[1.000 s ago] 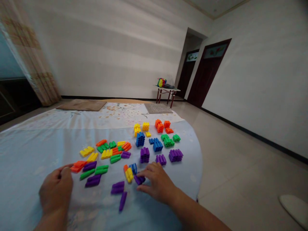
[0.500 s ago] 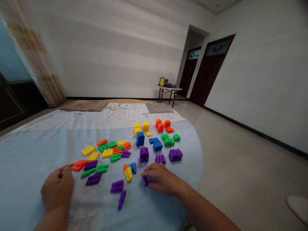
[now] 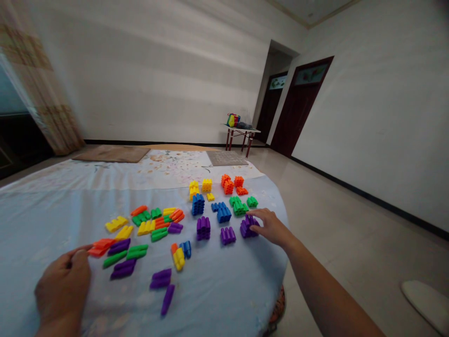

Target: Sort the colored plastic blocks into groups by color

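Note:
My right hand (image 3: 271,226) is at the purple stack on the right, its thumb and fingers closed around a purple tube-shaped block (image 3: 249,225) on top of it. To the left stand a short purple row (image 3: 228,236) and a taller purple stack (image 3: 203,228). At the left, my left hand (image 3: 64,282) has its fingertips pinched on the near end of an orange block (image 3: 101,247). Beside that lie loose purple (image 3: 119,246), green (image 3: 136,252) and yellow blocks (image 3: 124,232). Parts of both grips are hidden by the fingers.
Yellow (image 3: 206,185), orange (image 3: 228,185), green (image 3: 238,206) and blue stacks (image 3: 223,212) stand farther back. Loose purple blocks (image 3: 161,279) lie near the front of the cloth-covered table (image 3: 217,295). A small side table (image 3: 243,130) stands by the far wall.
My right hand has carried a purple block right and away from me, onto the right purple stack. My left hand stays by the orange block. The view has shifted slightly right.

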`<state>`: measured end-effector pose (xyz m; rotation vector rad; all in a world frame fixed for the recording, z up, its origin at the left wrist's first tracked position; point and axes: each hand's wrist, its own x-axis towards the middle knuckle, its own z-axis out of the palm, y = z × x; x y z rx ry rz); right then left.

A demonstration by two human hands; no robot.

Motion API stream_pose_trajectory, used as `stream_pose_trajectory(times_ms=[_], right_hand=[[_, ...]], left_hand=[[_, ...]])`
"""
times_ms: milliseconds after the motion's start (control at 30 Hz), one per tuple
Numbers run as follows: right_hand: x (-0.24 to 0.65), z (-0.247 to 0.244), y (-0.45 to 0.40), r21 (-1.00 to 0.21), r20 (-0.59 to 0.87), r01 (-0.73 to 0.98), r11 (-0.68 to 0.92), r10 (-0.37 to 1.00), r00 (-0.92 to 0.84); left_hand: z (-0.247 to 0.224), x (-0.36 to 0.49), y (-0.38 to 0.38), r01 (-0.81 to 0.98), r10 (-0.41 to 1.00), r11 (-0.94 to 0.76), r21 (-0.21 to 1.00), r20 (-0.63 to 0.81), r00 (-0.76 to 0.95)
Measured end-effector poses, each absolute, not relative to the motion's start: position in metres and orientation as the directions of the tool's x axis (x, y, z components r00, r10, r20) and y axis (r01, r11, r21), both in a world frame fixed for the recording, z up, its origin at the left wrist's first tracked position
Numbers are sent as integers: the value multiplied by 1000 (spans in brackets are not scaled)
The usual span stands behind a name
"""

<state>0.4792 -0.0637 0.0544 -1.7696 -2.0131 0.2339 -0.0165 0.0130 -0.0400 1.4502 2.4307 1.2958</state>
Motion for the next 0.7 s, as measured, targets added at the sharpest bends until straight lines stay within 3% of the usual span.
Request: stream_pose_trajectory(times_ms=[133,367,567,700], right_hand=[[482,51,-63,-417,183,896,155,980,-84],[481,53,-65,-431,206,885,173,974,-90],[439,63,-78,-490,432,761,425,877,-212],[371,63,-90,-553,396,567,611,791,-466]], left_hand=[[-29,-10,8,675,769,299,675,249,-589],[-13,0,2,662,779,297,688,226,-585],[-1,12,-5,644,777,231,729,260,-573],[1,14,-9,643,781,213,735,268,-565]])
